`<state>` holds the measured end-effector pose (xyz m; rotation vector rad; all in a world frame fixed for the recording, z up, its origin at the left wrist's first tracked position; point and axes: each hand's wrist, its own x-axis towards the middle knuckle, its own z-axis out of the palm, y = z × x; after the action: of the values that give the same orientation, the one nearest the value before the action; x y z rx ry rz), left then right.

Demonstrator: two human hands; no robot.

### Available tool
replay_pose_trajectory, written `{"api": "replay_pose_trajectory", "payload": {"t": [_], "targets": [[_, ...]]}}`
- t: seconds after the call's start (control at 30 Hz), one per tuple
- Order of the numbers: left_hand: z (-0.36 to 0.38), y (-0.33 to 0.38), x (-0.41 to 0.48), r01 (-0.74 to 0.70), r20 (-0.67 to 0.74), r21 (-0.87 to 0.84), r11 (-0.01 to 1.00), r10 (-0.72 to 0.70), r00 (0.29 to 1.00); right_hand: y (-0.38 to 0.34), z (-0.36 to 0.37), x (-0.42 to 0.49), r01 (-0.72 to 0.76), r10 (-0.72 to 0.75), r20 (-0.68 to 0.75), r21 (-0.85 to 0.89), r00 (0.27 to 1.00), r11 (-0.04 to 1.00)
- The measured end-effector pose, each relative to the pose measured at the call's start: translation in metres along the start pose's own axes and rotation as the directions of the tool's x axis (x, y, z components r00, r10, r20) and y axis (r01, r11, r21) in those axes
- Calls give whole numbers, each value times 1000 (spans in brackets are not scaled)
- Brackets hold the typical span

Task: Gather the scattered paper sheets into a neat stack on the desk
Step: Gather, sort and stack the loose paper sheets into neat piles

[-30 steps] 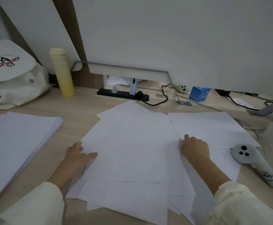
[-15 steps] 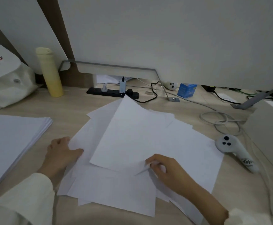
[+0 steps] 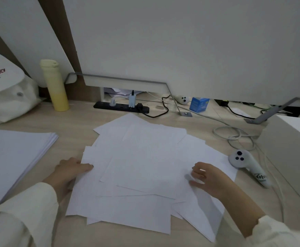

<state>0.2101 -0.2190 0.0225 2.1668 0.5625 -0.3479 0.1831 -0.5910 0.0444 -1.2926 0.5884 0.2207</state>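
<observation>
Sheets point(image 3: 142, 166) askew, left hand point(image 3: 70, 169) seemingly pinching left edge, right hand point(image 3: 211, 177) fingers point(image 3: 198, 172) slack on top, controller point(image 3: 241, 162) near right edge

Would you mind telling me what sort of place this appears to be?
Probably an office desk: loose paper sheets on a wooden desktop, a power strip with plugs, a neat paper stack.
</observation>
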Motion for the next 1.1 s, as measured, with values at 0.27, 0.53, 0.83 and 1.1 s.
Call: {"api": "replay_pose_trajectory", "payload": {"t": [0.27, 0.53, 0.83, 1.1], "targets": [[-9, -2, -27, 16, 180, -459, 888, 75, 981, 8, 39, 3, -155, 162, 120, -65, 979, 986], [0, -25, -43, 86, 348, -594, 800, 159, 924, 28, 86, 1, 46, 63, 274, -373, 960, 927], [-19, -31, -58, -122, 59, -633, 765, 204, 977, 28, 65, 3, 176, -66, 279, -392, 958, 903], [-39, -71, -65, 49, 133, -677, 734, 57, 990, 29, 62, 3, 166, -61, 276, -373, 959, 913]]}}
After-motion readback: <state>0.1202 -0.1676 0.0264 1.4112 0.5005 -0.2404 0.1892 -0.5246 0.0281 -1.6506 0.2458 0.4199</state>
